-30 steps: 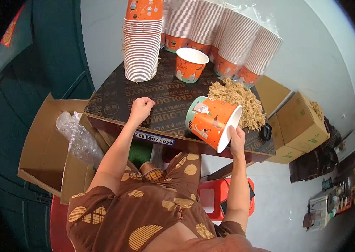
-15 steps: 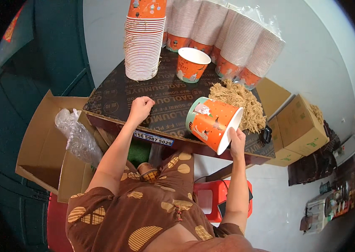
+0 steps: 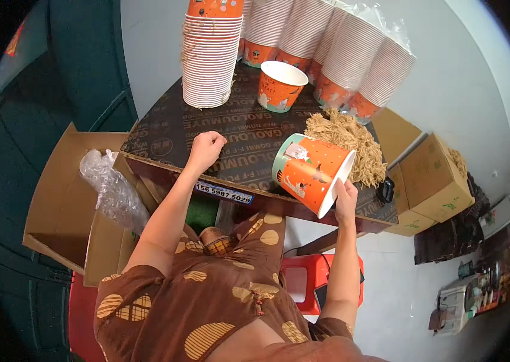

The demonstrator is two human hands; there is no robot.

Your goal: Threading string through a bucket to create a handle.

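Observation:
My right hand (image 3: 345, 202) grips an orange paper bucket (image 3: 310, 175) by its white rim. The bucket lies tilted on its side above the table's near edge, its mouth toward my right hand and its green base toward the left. My left hand (image 3: 207, 152) is closed with the fingers curled, at the near side of the dark table (image 3: 164, 133); whatever may be inside the fingers is hidden. A second orange paper bucket (image 3: 281, 88) stands upright behind. Beside the held bucket is a heap of tan crinkled paper shreds (image 3: 354, 145).
A tall stack of nested buckets (image 3: 210, 63) stands at the back left, with tan shreds stuck to it. Plastic-wrapped stacks (image 3: 351, 57) line the back. An open carton (image 3: 56, 199) with clear plastic film (image 3: 113, 187) is at left; closed cartons (image 3: 436, 181) and a red stool (image 3: 303, 283) are at right.
The whole view has shifted slightly. My right hand still holds the tilted bucket, and my left hand stays closed in nearly the same place.

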